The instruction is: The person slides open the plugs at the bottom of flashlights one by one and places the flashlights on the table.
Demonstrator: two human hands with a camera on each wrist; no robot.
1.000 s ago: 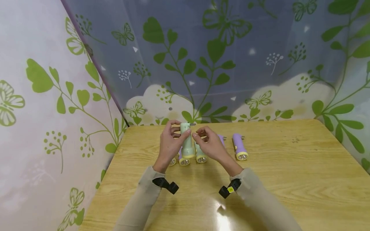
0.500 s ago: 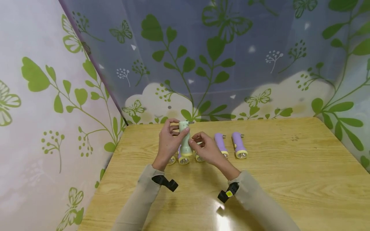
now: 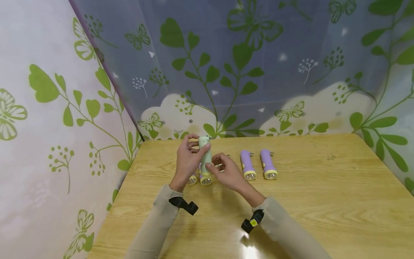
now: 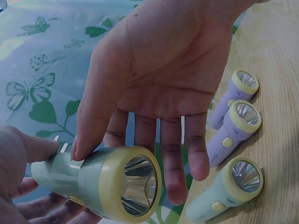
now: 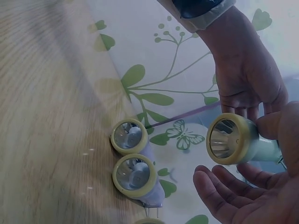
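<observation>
My left hand (image 3: 187, 162) grips a pale green flashlight (image 3: 206, 154), held above the table with its yellow-rimmed lamp end downward. In the left wrist view, two metal plug prongs (image 4: 64, 147) stand out by the left thumb. My right hand (image 3: 229, 173) is at the lamp end. In the right wrist view, its thumb and index finger lie on either side of the flashlight's neck (image 5: 254, 144), pinching it, while the other fingers extend past. Another green flashlight (image 4: 222, 189) lies on the table, mostly behind my right hand in the head view.
Two purple flashlights (image 3: 247, 165) lie right of my hands on the wooden table (image 3: 307, 201). A purple flashlight (image 3: 206, 180) and another yellow-rimmed flashlight (image 3: 192, 180) lie beneath my left hand, partly hidden. Printed cloth (image 3: 194, 111) hangs along the table's far edge.
My right hand has moved left and down onto the lamp end of the held flashlight, uncovering a purple flashlight on the table. My left hand has shifted slightly left with the green flashlight.
</observation>
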